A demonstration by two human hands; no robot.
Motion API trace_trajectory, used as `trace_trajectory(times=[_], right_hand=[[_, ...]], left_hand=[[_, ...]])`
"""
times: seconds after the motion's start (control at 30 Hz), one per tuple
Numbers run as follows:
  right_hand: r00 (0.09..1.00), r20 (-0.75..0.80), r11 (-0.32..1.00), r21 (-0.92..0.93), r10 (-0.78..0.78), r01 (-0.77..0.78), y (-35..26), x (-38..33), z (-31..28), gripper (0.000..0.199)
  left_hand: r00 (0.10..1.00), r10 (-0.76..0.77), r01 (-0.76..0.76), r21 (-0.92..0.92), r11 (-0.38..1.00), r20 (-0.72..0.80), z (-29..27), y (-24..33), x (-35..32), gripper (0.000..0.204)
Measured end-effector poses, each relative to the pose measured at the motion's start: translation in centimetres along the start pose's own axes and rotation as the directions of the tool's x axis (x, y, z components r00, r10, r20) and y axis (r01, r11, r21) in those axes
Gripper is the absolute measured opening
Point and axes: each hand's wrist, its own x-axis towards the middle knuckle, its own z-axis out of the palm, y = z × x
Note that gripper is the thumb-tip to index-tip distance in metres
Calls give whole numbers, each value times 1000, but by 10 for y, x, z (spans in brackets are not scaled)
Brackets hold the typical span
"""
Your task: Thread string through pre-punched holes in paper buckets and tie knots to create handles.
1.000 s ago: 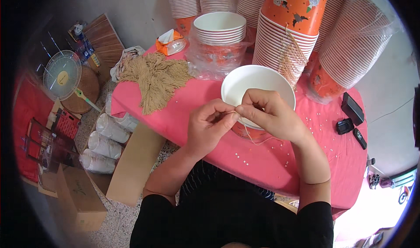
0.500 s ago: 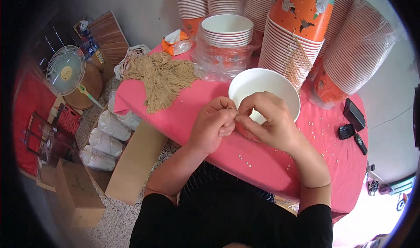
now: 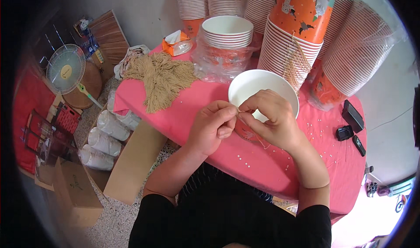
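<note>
My left hand (image 3: 211, 127) and my right hand (image 3: 273, 122) meet at the near left rim of a round paper tub (image 3: 249, 82), white inside with an orange outer wall. Both hands are closed, thumb against forefinger, and their fingertips almost touch. Between them they pinch a thin tan cord (image 3: 263, 143), whose loose end hangs below my right hand. The pinched part is too small to make out fully. Behind the tub rises a tall stack of orange printed tubs (image 3: 291, 51), with cords hanging down its side. A heap of tan cords (image 3: 164, 79) lies to the left.
Several tubs wrapped in plastic (image 3: 225, 51) stand at the back, near an orange tissue pack (image 3: 177, 42). Small white beads dot the pink tablecloth (image 3: 210, 165). A black box (image 3: 352, 116) and a remote (image 3: 359, 145) lie at the right. A carton with wrapped cups (image 3: 135, 160) sits on the floor.
Both hands stay at the tub's rim, their fingertips shifted slightly. A loose cord end shows more plainly below my right hand now. The other things have not moved.
</note>
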Motion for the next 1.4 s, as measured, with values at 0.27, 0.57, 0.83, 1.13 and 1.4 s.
trace_trajectory(times=[0.27, 0.57, 0.83, 1.13, 1.4], right_hand=[[1000, -1, 1000, 12, -1, 1, -2, 1, -2, 13], [999, -13, 999, -7, 41, -41, 2, 0, -8, 10], [993, 72, 993, -79, 92, -86, 3, -1, -12, 11], [989, 25, 986, -82, 145, -142, 10, -4, -13, 11], [974, -16, 973, -25, 228, -228, 6, -3, -16, 9]], left_hand=[[984, 176, -171, 171, 970, -17, 2, -3, -4, 8], [944, 328, -264, 551, 792, -19, 9, 5, -3, 6], [900, 431, -329, 751, 573, 65, 2, 8, -4, 8], [905, 422, -322, 734, 597, 54, -3, 4, -8, 6], [914, 401, -335, 664, 668, 58, -6, -4, 0, 4]])
